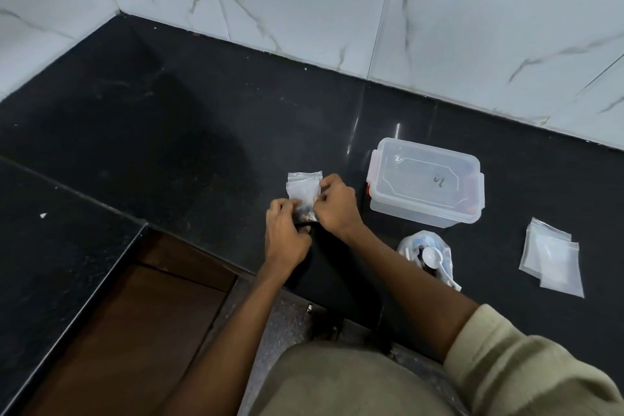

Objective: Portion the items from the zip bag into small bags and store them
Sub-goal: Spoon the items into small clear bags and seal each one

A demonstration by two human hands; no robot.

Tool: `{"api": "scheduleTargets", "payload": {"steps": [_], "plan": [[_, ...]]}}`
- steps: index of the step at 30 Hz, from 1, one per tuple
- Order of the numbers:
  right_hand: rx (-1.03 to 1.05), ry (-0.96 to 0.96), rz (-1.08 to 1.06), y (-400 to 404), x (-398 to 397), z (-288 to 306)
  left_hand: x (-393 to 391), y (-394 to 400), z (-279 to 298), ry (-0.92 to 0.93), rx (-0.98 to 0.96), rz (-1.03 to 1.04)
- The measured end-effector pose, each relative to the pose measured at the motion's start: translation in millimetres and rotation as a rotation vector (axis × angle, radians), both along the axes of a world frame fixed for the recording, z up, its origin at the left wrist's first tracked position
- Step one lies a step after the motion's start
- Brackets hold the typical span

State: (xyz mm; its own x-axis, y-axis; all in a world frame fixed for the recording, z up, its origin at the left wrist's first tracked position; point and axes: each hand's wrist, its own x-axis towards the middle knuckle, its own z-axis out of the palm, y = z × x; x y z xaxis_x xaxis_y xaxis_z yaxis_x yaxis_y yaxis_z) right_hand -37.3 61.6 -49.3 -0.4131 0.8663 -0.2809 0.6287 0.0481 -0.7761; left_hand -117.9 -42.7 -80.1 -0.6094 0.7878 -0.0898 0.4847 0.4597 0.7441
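Much of the small bag (304, 191) is hidden: its clear upper part stands up above the two hands, while the lower part, where some dark bits with a few pale specks show through, disappears between the knuckles. The left hand (286, 236) has its fingers curled around the bag's lower left side, and the right hand (335, 204) pinches its right edge with fingertips drawn together — both hands grip it just above the black counter (169, 132). What the bits inside are cannot be made out. To the right of the hands stands a clear plastic box (426, 183) with its lid on; a dark handwritten mark on the lid is too smeared to read, and a red clip shows at its left end, with more red seen dimly through the far right wall. Nearer the person, just in front of the box, sits the open zip bag (410, 248), crumpled, with a white spoon (434, 257) resting in its mouth; its contents are a blur of dark and bluish shapes. Well to the right lies a small stack of empty clear bags (553, 258), overlapping and flat on the counter. White marble-veined wall tiles (337, 3) back the counter — the person's beige sleeve (526, 368) is cut off at the lower right corner.
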Motion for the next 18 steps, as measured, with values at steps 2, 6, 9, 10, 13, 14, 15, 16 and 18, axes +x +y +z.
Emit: {"api": "scheduleTargets", "payload": {"steps": [2,6,9,10,13,14,15,16,18], "plan": [[0.021,-0.006,0.029,-7,7,3,1,3,1,0.022,-0.022,-0.01],[0.088,0.005,0.1,-20,28,13,11,6,8,0.047,-0.019,0.015],[0.206,0.03,0.132,-29,53,15,30,3,19,0.113,0.064,0.032],[0.252,0.052,0.129,-32,63,16,39,2,21,0.124,0.105,0.014],[0.342,0.088,0.093,-38,97,19,66,2,25,0.095,0.205,-0.09],[0.365,0.083,0.074,-38,112,22,78,3,25,0.083,0.237,-0.144],[0.397,0.07,0.056,-38,125,25,87,3,26,0.072,0.265,-0.196],[0.445,0.051,0.034,-38,138,29,96,4,27,0.064,0.29,-0.243],[0.571,0.048,-0.037,-35,169,32,117,7,27,0.057,0.331,-0.321]]}}
